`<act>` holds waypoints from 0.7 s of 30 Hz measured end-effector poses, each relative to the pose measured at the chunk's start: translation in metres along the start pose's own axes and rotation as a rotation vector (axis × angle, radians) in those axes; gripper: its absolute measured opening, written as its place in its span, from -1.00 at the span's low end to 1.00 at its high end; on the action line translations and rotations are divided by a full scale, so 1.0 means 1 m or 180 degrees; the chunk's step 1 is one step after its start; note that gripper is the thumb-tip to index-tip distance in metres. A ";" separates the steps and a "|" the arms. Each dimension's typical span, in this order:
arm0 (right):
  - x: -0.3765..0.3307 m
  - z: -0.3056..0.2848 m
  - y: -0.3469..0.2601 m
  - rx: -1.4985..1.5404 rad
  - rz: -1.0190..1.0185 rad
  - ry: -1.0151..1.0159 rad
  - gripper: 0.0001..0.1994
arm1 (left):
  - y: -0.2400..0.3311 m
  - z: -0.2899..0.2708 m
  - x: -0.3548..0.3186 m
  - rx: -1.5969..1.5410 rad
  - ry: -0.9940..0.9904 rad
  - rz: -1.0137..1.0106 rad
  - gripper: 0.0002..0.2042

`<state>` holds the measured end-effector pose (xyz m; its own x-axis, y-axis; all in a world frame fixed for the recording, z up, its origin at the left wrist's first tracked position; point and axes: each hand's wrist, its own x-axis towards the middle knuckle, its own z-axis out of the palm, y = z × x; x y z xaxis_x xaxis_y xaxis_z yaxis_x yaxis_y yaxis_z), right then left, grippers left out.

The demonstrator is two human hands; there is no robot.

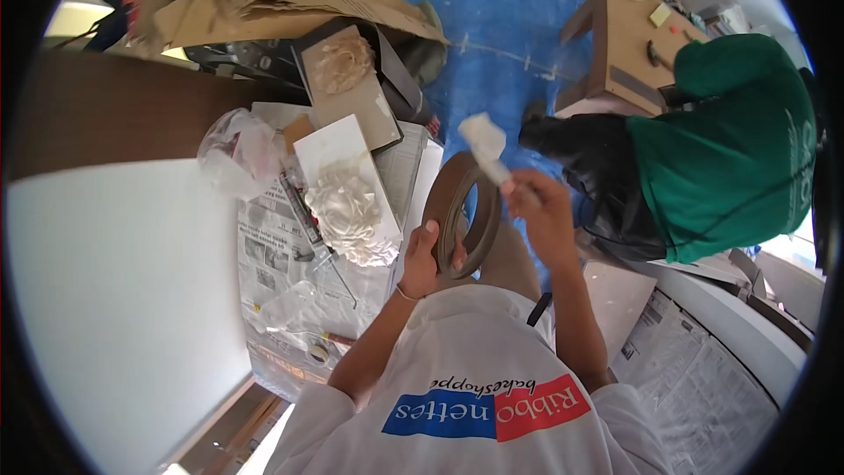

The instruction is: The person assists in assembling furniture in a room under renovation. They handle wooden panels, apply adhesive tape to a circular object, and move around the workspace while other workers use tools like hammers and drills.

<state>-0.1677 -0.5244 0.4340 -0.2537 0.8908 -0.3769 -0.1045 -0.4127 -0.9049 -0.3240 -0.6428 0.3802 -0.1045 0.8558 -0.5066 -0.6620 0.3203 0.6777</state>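
Observation:
In my left hand (424,262) is the near rim of a brown ring-shaped roll (437,202), which looks like coiled flat edging strip; the thumb is outside and fingertips show inside the ring. My right hand (542,211) is closed on a pale flat tool (485,145) with a broad whitish end, its exact kind unclear. The tool's broad end points up and away, just beyond the roll's right rim. To the left, on a newspaper-covered surface (264,242), a white ruffled flower-like piece (345,211) rests on a white board (343,154).
Another beige ruffled piece (343,64) sits on a board behind. A caulking gun (301,211), a plastic bag (237,154) and a tape roll (318,354) lie left. Cardboard (290,0) is stacked beyond. A person in a green shirt (721,158) works at a brown table (629,48) on the right.

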 end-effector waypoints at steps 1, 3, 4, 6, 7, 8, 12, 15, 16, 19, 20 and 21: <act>-0.027 0.004 -0.009 -0.0019 0.0095 -0.0082 -0.85 | 0.006 0.007 -0.015 0.0162 -0.0078 0.0133 -0.39; -0.072 0.002 -0.006 -0.0056 -0.0124 -0.0399 -0.83 | 0.009 0.016 -0.041 0.0371 -0.0248 0.0405 -0.37; -0.093 0.001 -0.004 -0.0072 -0.0218 -0.0544 -0.82 | 0.007 0.016 -0.054 0.0444 -0.0418 0.0575 -0.36; -0.136 -0.006 0.000 -0.0121 -0.0365 -0.0528 -0.80 | -0.007 0.018 -0.085 0.0638 -0.0729 0.0819 -0.34; -0.152 -0.009 -0.001 -0.0158 -0.0429 -0.0558 -0.80 | -0.012 0.027 -0.100 0.0504 -0.0676 0.0909 -0.32; -0.169 -0.014 0.005 -0.0162 -0.0439 -0.0553 -0.79 | -0.021 0.031 -0.117 0.0540 -0.0618 0.0987 -0.33; -0.253 -0.037 0.033 0.0611 -0.0723 -0.0545 -0.87 | -0.050 0.033 -0.190 0.0402 -0.0762 0.0922 -0.44; -0.297 -0.085 0.083 0.0797 -0.1142 0.0434 -0.82 | -0.070 0.025 -0.240 0.0481 -0.1102 0.0934 -0.45; -0.311 -0.102 0.097 0.0807 -0.1302 0.0844 -0.80 | -0.074 0.024 -0.258 0.0368 -0.1240 0.1003 -0.46; -0.370 -0.133 0.126 0.0480 -0.0965 0.1647 -0.69 | -0.077 0.027 -0.315 0.0027 -0.1652 0.1278 -0.52; -0.389 -0.134 0.138 0.0494 -0.0883 0.1790 -0.65 | -0.077 0.028 -0.330 0.0027 -0.1780 0.1437 -0.53; -0.409 -0.132 0.148 0.0503 -0.0763 0.1949 -0.61 | -0.077 0.027 -0.345 0.0019 -0.1892 0.1561 -0.55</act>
<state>0.0474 -0.9245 0.4277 0.3799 0.8890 -0.2555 -0.2412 -0.1714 -0.9552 -0.2170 -0.9517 0.5172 0.0326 0.9743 0.2229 -0.6386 -0.1513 0.7546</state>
